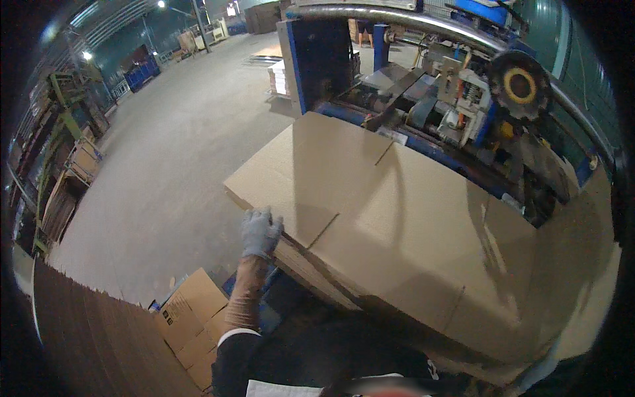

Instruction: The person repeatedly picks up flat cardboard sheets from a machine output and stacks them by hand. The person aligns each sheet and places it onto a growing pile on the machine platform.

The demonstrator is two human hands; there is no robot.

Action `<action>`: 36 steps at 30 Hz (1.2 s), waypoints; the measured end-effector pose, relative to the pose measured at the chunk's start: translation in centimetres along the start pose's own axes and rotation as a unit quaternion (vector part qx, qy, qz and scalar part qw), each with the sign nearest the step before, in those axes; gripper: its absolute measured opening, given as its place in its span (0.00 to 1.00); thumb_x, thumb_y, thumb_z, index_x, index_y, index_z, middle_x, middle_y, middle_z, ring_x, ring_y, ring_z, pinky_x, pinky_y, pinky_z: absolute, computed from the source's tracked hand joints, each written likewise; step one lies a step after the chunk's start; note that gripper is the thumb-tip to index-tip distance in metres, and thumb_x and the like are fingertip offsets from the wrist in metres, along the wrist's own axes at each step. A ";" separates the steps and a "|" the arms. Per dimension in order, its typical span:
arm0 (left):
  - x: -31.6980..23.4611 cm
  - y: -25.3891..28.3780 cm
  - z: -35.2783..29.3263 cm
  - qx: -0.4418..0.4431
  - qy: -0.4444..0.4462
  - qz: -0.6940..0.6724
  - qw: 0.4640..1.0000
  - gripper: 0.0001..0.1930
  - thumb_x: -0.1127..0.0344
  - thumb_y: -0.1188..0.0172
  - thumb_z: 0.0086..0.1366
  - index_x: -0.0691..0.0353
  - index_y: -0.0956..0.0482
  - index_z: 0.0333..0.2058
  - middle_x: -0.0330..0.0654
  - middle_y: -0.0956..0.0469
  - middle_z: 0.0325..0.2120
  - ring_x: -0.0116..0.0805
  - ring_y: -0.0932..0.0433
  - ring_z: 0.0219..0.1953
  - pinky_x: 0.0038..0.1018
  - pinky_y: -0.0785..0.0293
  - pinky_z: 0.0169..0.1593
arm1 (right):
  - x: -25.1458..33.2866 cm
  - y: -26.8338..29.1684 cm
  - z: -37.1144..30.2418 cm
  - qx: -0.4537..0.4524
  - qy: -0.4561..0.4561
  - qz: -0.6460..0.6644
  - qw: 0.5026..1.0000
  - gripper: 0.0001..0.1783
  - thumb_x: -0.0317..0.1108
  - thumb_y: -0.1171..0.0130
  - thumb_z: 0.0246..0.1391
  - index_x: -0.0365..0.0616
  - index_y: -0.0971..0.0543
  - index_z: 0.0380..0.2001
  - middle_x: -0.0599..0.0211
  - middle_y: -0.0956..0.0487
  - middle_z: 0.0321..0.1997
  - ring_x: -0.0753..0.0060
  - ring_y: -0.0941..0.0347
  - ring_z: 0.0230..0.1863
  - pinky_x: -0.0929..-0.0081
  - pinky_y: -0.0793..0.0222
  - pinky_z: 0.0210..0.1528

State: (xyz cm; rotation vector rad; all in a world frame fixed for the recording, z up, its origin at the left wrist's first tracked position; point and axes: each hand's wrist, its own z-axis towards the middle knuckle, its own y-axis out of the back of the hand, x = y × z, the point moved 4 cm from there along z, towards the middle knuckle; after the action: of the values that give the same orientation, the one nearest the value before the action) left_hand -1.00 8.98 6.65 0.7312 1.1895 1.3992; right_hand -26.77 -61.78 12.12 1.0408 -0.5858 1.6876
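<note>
A stack of large brown cardboard sheets (423, 231) lies in front of me, its top sheet marked with short dark slots. My left hand (261, 233), in a grey glove, is at the near left edge of the stack. Its fingers bend around the sheet edges, and the layered sides show just to the right of it. On the far right, a cardboard panel (582, 258) rises at an angle from the stack. My right hand does not show; a pale grey-blue strip low on the right is too unclear to name.
Beyond the stack stands a blue machine (324, 66) with a metal roller (397, 16) and a dark round wheel (519, 86). At lower left are upright cardboard sheets (99, 331) and a printed cardboard piece (192, 308). Concrete floor (165, 152) extends to the far left.
</note>
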 end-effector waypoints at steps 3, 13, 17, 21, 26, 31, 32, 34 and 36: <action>0.0 1.1 -1.0 -0.135 -0.008 -0.095 0.986 0.23 0.52 0.44 0.63 0.64 0.26 0.49 0.52 0.24 0.44 0.53 0.28 0.51 0.41 0.32 0.56 | 1.8 -5.1 -1.6 0.049 0.015 -0.023 0.998 0.23 0.40 0.52 0.57 0.42 0.28 0.54 0.57 0.29 0.59 0.54 0.36 0.61 0.54 0.41 0.64; 6.4 -1.3 9.3 0.046 0.004 -0.505 0.862 0.23 0.76 0.44 0.55 0.61 0.27 0.52 0.42 0.23 0.37 0.34 0.24 0.41 0.34 0.27 0.46 | 5.6 -4.3 -10.8 0.044 0.084 -0.205 0.974 0.22 0.38 0.47 0.52 0.43 0.25 0.50 0.58 0.27 0.56 0.53 0.33 0.59 0.51 0.39 0.61; 4.1 0.4 6.5 0.042 -0.043 -0.594 0.802 0.18 0.73 0.43 0.58 0.68 0.27 0.49 0.43 0.25 0.42 0.36 0.25 0.45 0.33 0.28 0.50 | 5.8 -7.3 -20.3 0.249 0.218 -0.164 0.929 0.22 0.37 0.45 0.50 0.43 0.24 0.49 0.59 0.25 0.55 0.52 0.32 0.58 0.50 0.37 0.60; -3.8 3.8 -0.1 0.053 -0.213 -0.495 0.841 0.21 0.72 0.45 0.57 0.67 0.28 0.51 0.49 0.27 0.51 0.48 0.29 0.54 0.37 0.34 0.58 | 7.5 -11.1 -21.8 0.397 0.323 -0.394 0.764 0.23 0.39 0.39 0.41 0.47 0.21 0.45 0.58 0.24 0.52 0.51 0.30 0.55 0.52 0.36 0.58; -13.8 1.8 -4.2 0.112 -0.631 -0.142 0.755 0.27 0.72 0.47 0.53 0.60 0.31 0.55 0.55 0.34 0.56 0.57 0.36 0.59 0.51 0.44 0.63 | 9.4 -14.6 -20.2 0.438 0.373 -0.381 0.723 0.23 0.48 0.45 0.49 0.52 0.23 0.47 0.61 0.26 0.56 0.54 0.32 0.57 0.51 0.37 0.59; -14.7 0.2 -4.7 0.128 -0.654 -0.077 0.741 0.25 0.69 0.47 0.56 0.59 0.31 0.55 0.54 0.33 0.55 0.54 0.35 0.59 0.52 0.43 0.62 | 8.3 -15.4 -20.1 0.467 0.386 -0.361 0.709 0.31 0.62 0.47 0.49 0.51 0.23 0.47 0.61 0.27 0.56 0.54 0.33 0.58 0.52 0.40 0.62; -14.5 0.1 -4.8 0.125 -0.657 -0.080 0.739 0.25 0.69 0.47 0.56 0.59 0.31 0.55 0.54 0.33 0.55 0.54 0.34 0.58 0.52 0.42 0.62 | 8.1 -15.3 -20.0 0.470 0.385 -0.348 0.714 0.32 0.62 0.46 0.48 0.49 0.23 0.46 0.60 0.27 0.57 0.53 0.34 0.59 0.51 0.41 0.62; -14.2 0.2 -4.7 0.115 -0.660 -0.071 0.739 0.25 0.69 0.47 0.56 0.59 0.31 0.55 0.53 0.33 0.55 0.53 0.34 0.58 0.52 0.42 0.62 | 8.1 -15.4 -19.6 0.476 0.384 -0.327 0.720 0.34 0.63 0.45 0.45 0.47 0.23 0.45 0.59 0.27 0.57 0.52 0.35 0.60 0.50 0.43 0.63; -13.8 0.0 -4.3 0.136 -0.648 -0.078 0.745 0.26 0.68 0.46 0.55 0.58 0.32 0.56 0.54 0.34 0.57 0.54 0.35 0.60 0.52 0.45 0.64 | 8.0 -15.9 -19.1 0.503 0.368 -0.318 0.714 0.34 0.64 0.46 0.46 0.47 0.23 0.47 0.59 0.28 0.58 0.52 0.36 0.61 0.50 0.44 0.64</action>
State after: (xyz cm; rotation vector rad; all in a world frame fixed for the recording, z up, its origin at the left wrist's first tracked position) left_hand -2.14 -5.38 7.98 1.4233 0.2683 0.2832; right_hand -19.66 -37.06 7.65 0.9488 1.2429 1.5254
